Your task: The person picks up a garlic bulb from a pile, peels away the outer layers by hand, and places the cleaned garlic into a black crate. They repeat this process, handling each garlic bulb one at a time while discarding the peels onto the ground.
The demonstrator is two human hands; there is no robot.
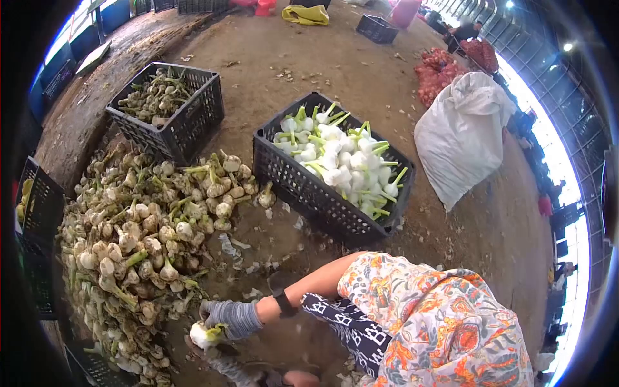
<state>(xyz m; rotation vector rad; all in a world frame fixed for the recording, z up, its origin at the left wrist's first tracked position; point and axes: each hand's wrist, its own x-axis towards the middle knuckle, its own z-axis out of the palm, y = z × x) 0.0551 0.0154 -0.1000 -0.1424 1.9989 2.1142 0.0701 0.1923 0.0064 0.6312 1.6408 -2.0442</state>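
Note:
A white garlic bulb [201, 336] with a short green stem is low in the view, between my two hands. My right hand [233, 318], in a grey glove below a dark wristband, is curled against its upper side; what its fingers grip is hidden. Underneath, my left hand [225, 366], also gloved and partly blurred, holds the bulb from below. Close by on the left lies a big heap of unpeeled garlic [142, 251] with stems and roots. Scraps of pale skin [229, 246] are scattered on the ground above my hands.
A black crate [316, 200] of clean white garlic stands beyond my right arm. Another crate [187, 132] holds brownish stalks behind the heap. More crates [45, 200] line the left edge. A white sack [461, 138], red net bags [435, 74] and a person [465, 31] are at the upper right.

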